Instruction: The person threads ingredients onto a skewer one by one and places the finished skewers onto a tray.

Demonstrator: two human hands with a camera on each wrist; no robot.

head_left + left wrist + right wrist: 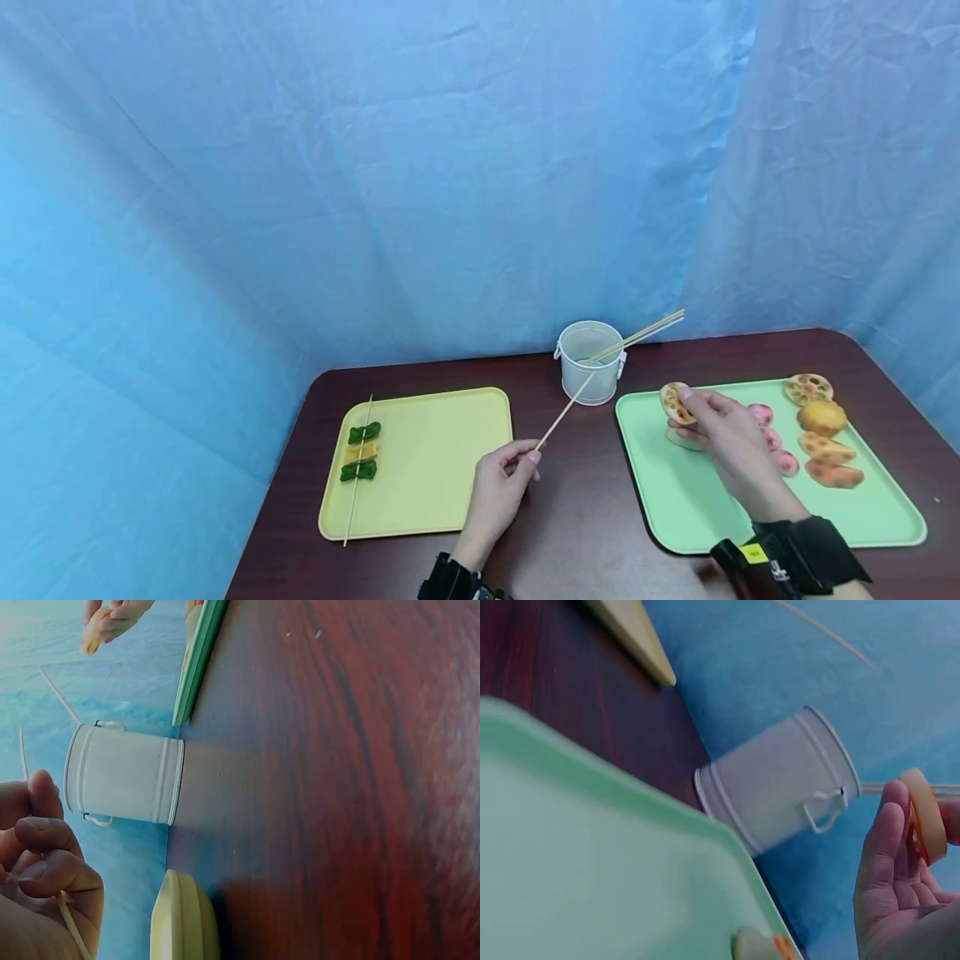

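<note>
One yellow tray [435, 475] and one green tray [697, 508], both smooth and round-cornered, are carried by the dark, glossy desk [577, 500]. In the head view, a pale bucket [606, 390] is set between them, with thin spare sticks [652, 329] leaned over its rim. Green and yellow pieces [370, 451] are strung along a loaded skewer [350, 517]. Pink rounds [785, 462] are partly covered by the right hand [735, 446], by which a flat, holed slice [675, 404] is held above the green tray's far left corner. A single skewer [567, 410] is pinched by the left hand [498, 487].

From the left wrist, the bucket's ridged wall is shown side-on; the left hand and yellow tray are cut off. The single skewer is gripped by curled fingers [49, 832].

From the right wrist, the slice is seen edge-on, thick and pale orange, its holes hard to make out. It is pinched between thumb and fingers, parted only by its thickness.
</note>
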